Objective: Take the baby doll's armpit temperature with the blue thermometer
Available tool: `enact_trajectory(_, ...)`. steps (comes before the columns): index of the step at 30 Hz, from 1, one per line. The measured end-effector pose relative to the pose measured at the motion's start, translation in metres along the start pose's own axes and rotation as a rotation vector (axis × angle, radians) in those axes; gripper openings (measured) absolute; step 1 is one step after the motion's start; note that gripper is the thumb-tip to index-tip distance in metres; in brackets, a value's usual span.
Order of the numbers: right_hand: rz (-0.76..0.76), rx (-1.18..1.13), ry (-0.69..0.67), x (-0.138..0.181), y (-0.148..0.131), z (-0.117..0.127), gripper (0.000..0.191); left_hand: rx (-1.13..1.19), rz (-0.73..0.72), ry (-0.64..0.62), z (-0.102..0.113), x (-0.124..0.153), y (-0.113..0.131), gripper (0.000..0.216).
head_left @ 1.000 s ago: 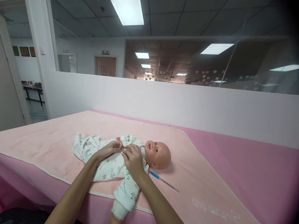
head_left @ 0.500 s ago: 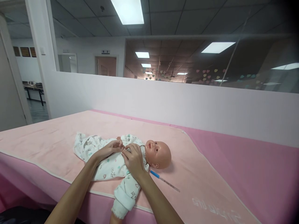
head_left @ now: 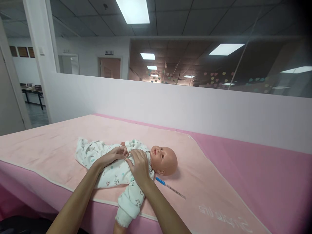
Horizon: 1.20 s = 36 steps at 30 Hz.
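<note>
On the peach blanket (head_left: 200, 182), spread over a pink cloth (head_left: 248, 162), lay a doll (head_left: 165, 161) on its back, head to the right and mouth open. Its patterned white outfit (head_left: 109, 178) enclosed the body, and the leg end lay loose and crumpled to the left. The near sleeve (head_left: 130, 201) was folded up partway along and reached over the blanket's near edge, with part of the doll's arm showing below its cuff.

Both hands were at the front of the outfit, over the chest, their fingertips close together. The left hand (head_left: 114, 155) rested with its fingers curled narrowly inward. The right hand (head_left: 140, 164) lay across the upper chest, fingers bent and thumb apart from them, pointing left. Whether either one pinched the fabric could not be told, since the fingers covered the spot.

Just beside the doll's head, on the near side, lay a thin stick (head_left: 170, 188) with a blue end and a clear shaft; what the shaft held was too small to make out. Behind the blanket stood a white wall (head_left: 170, 104) below a window (head_left: 190, 61).
</note>
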State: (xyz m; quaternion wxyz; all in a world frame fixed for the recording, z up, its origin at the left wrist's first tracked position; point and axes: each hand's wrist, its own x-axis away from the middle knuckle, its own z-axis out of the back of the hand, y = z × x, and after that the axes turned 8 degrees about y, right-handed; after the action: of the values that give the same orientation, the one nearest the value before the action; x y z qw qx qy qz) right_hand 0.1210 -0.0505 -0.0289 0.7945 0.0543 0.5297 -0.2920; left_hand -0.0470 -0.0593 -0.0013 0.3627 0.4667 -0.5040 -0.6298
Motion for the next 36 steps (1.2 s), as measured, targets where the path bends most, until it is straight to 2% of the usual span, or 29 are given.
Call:
enact_trajectory(4, -0.029, 0.017, -0.006, 0.001, 0.0, -0.001, 0.005, 0.005, 0.004, 0.017, 0.001, 0.0, -0.002, 0.022)
enact_trajectory(12, -0.086, 0.06, -0.007, 0.002, 0.0, -0.003, 0.014, 0.039, 0.011, 0.012, 0.003, -0.001, -0.007, 0.027)
enact_trajectory(22, 0.072, 0.158, 0.009, 0.0, -0.004, 0.001, 0.009, -0.041, 0.019, 0.011, 0.002, 0.0, -0.003, 0.031)
enact_trajectory(24, 0.095, 0.166, 0.028, 0.003, -0.012, 0.012, 0.008, -0.14, 0.034, 0.031, 0.001, -0.002, 0.0, 0.029)
enact_trajectory(27, 0.084, 0.149, 0.109, 0.016, -0.023, 0.045, 0.01, -0.364, 0.058, 0.098, 0.0, -0.01, 0.003, 0.03)
enact_trajectory(30, -0.027, 0.175, 0.186, 0.044, -0.019, 0.09, 0.013, -0.598, -0.04, 0.189, -0.004, -0.022, 0.005, 0.03)
enact_trajectory(32, -0.145, 0.295, 0.187, 0.067, -0.004, 0.118, 0.012, -0.717, -0.139, 0.231, -0.009, -0.032, 0.007, 0.031)
enact_trajectory(34, -0.262, 0.46, 0.141, 0.089, 0.014, 0.14, 0.009, -0.784, -0.188, 0.196, -0.017, -0.041, 0.008, 0.033)
enact_trajectory(36, -0.307, 0.551, 0.037, 0.106, 0.031, 0.153, 0.009, -0.826, -0.191, 0.095, -0.024, -0.047, 0.01, 0.034)
